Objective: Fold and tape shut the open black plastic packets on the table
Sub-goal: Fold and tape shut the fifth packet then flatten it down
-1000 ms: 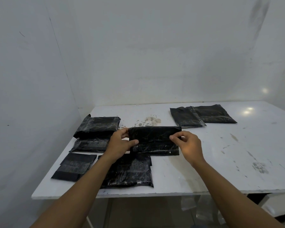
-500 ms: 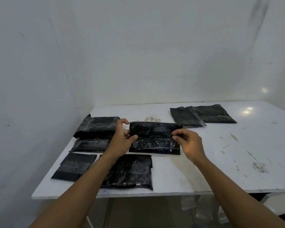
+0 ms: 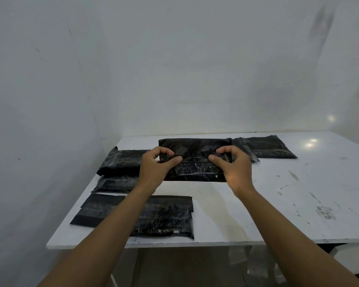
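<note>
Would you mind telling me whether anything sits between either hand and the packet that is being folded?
Nothing visible does. The left hand and the right hand both pinch the packet directly, one towards each end, with the thumbs on its near face and the fingers curled over its upper part.

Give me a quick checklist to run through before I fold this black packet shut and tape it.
1. Grip: left hand and right hand both pinch the held packet near its top. Ok.
2. Fold line: the plastic is bunched where it is pinched. Cannot tell.
3. Tape at hand: no tape in view. Not ok.
4. Room to lay it down: bare table in front of the hands. Ok.
5. Clear of the far packets: it overlaps them in view. Cannot tell.
</note>
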